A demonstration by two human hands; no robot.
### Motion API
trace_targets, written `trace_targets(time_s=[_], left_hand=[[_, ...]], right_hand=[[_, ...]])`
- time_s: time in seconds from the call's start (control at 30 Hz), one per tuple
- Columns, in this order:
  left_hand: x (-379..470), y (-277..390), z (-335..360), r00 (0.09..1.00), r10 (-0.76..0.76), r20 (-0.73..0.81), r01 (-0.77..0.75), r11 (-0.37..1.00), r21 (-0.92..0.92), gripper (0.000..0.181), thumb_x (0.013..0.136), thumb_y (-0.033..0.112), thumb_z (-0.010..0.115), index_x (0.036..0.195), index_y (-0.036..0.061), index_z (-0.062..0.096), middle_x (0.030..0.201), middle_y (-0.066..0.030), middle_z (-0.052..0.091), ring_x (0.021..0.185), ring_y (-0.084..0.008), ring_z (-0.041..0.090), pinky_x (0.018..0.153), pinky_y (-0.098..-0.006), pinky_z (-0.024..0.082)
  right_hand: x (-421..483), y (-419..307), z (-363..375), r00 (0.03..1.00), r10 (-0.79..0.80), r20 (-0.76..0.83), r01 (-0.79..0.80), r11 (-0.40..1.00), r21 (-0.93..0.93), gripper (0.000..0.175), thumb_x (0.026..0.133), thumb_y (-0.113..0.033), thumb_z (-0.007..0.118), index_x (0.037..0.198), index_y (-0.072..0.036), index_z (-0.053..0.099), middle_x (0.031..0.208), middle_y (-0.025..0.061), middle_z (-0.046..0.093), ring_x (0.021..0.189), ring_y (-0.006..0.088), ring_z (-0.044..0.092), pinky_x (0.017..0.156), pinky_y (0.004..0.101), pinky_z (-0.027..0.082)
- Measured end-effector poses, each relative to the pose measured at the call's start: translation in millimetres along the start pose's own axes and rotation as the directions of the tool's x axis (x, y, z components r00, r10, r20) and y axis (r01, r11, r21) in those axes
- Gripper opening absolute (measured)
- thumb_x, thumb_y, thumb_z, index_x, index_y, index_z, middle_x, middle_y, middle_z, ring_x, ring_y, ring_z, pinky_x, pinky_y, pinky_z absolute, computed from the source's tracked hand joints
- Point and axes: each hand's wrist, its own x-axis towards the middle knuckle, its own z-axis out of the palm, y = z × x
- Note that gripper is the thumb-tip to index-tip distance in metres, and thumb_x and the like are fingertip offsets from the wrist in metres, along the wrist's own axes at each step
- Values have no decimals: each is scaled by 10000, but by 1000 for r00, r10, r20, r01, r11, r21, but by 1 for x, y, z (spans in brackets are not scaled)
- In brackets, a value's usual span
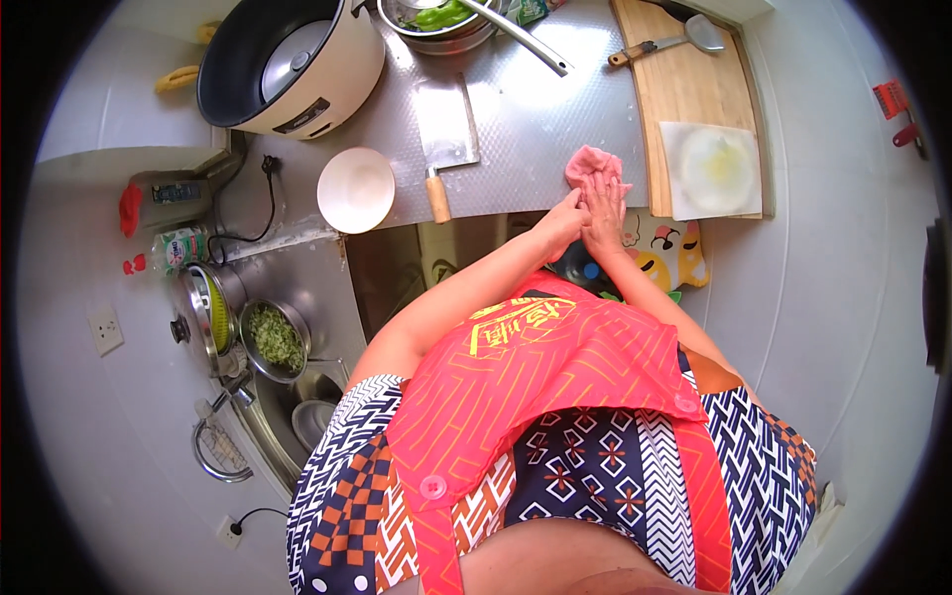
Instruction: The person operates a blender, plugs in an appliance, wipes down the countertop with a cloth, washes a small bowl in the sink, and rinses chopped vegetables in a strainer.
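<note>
A crumpled pink cloth (591, 163) lies on the patterned metal countertop (535, 149), close to the front edge. My right hand (604, 208) rests on the cloth, fingers stretched over it. Beside it, my left hand (563, 224) has curled fingers that meet the side of the right hand. Whether the left fingers also pinch the cloth cannot be made out. A cleaver (446, 123) with a wooden handle lies left of the hands, the handle reaching over the counter edge. Farther left sits a white bowl (356, 190).
Right of the cloth is a wooden cutting board (688, 93) bearing a spatula (669, 44) and a translucent white sheet (712, 171). A rice cooker (327, 89) and a pan of green peppers (435, 22) stand behind. Shredded greens fill a metal bowl (275, 338) near the sink (271, 416).
</note>
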Motion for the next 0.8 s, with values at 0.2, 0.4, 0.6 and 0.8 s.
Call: trace_targets(time_s=[0.2,0.4,0.6,0.8], left_hand=[[24,10,-8,991,28,-129,-13,993,114,732,814,79,530,1457,85,180,1510,-86,200,1298,-203,322,1012,-370,328],[38,34,-16,988,67,-138,-54,994,98,711,831,106,539,1453,93,195,1496,-76,229,1250,-195,368,997,-366,345],[34,45,-30,957,158,-243,-133,984,120,576,828,91,542,1375,77,362,1399,-70,382,1181,-171,429,938,-322,398],[-16,43,-76,757,511,-408,-239,797,554,406,799,62,544,1204,36,533,1239,-113,508,1120,-211,491,914,-306,412]], right_hand=[[87,30,0,996,47,-74,-52,996,-67,474,919,-324,462,1377,-222,401,1483,67,279,1375,341,194,1045,554,218],[177,41,7,992,-27,-123,6,985,-170,494,898,-371,482,1376,-282,396,1478,61,281,1359,372,196,1048,560,192],[257,21,21,985,-123,-117,112,989,-101,520,868,-358,516,1369,-286,396,1471,59,284,1344,391,201,1023,588,200],[254,-32,39,956,-248,-160,248,969,-15,614,786,-312,595,1368,-283,399,1467,60,302,1345,360,229,1000,565,226]])
